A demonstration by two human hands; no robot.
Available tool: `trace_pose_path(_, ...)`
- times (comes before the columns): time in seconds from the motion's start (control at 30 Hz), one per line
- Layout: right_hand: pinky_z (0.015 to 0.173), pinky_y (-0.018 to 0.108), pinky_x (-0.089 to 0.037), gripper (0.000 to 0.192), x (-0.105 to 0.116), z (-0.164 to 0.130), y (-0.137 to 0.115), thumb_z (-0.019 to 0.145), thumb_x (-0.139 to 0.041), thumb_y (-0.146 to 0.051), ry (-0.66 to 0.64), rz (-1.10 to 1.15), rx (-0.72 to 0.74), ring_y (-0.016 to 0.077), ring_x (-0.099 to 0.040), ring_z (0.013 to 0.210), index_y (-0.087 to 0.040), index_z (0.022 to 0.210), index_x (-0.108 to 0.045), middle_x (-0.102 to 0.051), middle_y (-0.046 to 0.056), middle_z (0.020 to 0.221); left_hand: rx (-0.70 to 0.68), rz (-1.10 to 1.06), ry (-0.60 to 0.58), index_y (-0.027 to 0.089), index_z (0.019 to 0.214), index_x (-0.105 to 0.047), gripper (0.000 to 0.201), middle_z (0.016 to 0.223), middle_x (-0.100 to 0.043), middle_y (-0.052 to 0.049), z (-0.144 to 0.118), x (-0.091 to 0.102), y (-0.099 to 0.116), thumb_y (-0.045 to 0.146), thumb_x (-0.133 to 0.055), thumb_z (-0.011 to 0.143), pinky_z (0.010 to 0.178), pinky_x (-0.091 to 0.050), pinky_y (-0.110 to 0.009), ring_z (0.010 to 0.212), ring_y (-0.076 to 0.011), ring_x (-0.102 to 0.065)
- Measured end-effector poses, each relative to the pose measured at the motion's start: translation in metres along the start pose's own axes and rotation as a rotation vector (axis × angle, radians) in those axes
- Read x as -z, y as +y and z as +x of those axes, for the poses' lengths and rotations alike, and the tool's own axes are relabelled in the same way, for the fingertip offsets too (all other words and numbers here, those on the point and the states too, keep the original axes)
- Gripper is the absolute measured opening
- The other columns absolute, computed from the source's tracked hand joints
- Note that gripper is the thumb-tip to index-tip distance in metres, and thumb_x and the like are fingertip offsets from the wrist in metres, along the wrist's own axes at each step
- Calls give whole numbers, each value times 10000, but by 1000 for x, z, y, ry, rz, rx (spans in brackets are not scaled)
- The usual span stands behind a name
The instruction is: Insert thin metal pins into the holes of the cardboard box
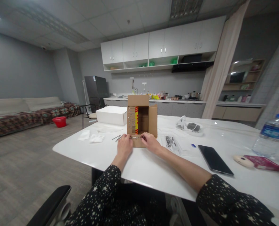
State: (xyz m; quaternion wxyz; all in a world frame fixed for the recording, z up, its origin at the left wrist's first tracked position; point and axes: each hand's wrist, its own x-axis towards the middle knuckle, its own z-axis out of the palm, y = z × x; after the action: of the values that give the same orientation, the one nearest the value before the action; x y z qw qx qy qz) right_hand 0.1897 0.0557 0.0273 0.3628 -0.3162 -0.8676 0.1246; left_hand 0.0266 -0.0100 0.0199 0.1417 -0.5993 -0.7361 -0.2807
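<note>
Both hands rest on the white table [153, 169], set close together at the near flap of a small cardboard box [141, 121] that lies on its side with its open mouth toward the person. The left hand [124, 145] lies knuckles-up with its fingers curled down onto the left part of that bottom flap; the right hand [150, 142] does the same on the right part, fingertips pinching toward the flap's edge, where a row of small pale dots shows between the two hands. Whether either hand truly grips the cardboard or only presses on it is too small to tell. Inside the box, just beyond the fingers, a red and yellow strip stands upright against the left wall. Just left of the left hand a few thin dark nails or pins [116, 137] lie on the table, and farther left sit crumpled white tissues [92, 137]. Right of the right hand lies a clear packet with dark print [171, 142], then a black phone [214, 160] face up, and well off to the right a pink packet [263, 163] and a water bottle [270, 135]. Beyond the left hand, behind the cardboard box, stands a shut white box [111, 115]; beyond the right hand lies a white bundle with a dark part [191, 127].
</note>
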Motion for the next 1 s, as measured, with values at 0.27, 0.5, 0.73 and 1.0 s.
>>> trace_pose_path(0.27, 798, 311, -472, 223, -21, -2, 8, 895, -482, -216, 194, 264, -37, 169, -582, 811, -161, 957, -689, -643, 70, 922, 35, -45, 23, 163, 1103, -630, 260, 1081, -623, -100, 1, -4, -3, 194, -439, 928, 900, -448, -347, 1016, -227, -614)
trace_pose_path(0.5, 757, 294, -485, 234, -23, -4, 4, 872, -494, -245, 263, 329, -81, 173, -564, 791, -164, 980, -685, -616, 79, 937, 27, -62, 35, 162, 1115, -625, 270, 1088, -623, -103, 2, -4, -5, 192, -433, 928, 908, -453, -350, 1018, -226, -612)
trace_pose_path(0.73, 773, 307, -489, 254, -22, -3, 3, 905, -491, -284, 237, 331, -76, 185, -584, 817, -180, 995, -705, -643, 85, 948, 27, -75, 39, 174, 1087, -629, 252, 1071, -619, -97, 3, -8, -6, 184, -440, 921, 901, -452, -345, 1001, -217, -615)
trace_pose_path(1.0, 835, 309, -487, 272, -28, -1, 11, 934, -477, -303, 244, 348, -47, 190, -618, 912, -175, 1025, -699, -675, 93, 999, 23, -82, 29, 173, 1051, -632, 220, 1033, -621, -93, 5, -9, -7, 196, -457, 920, 876, -449, -348, 989, -221, -612)
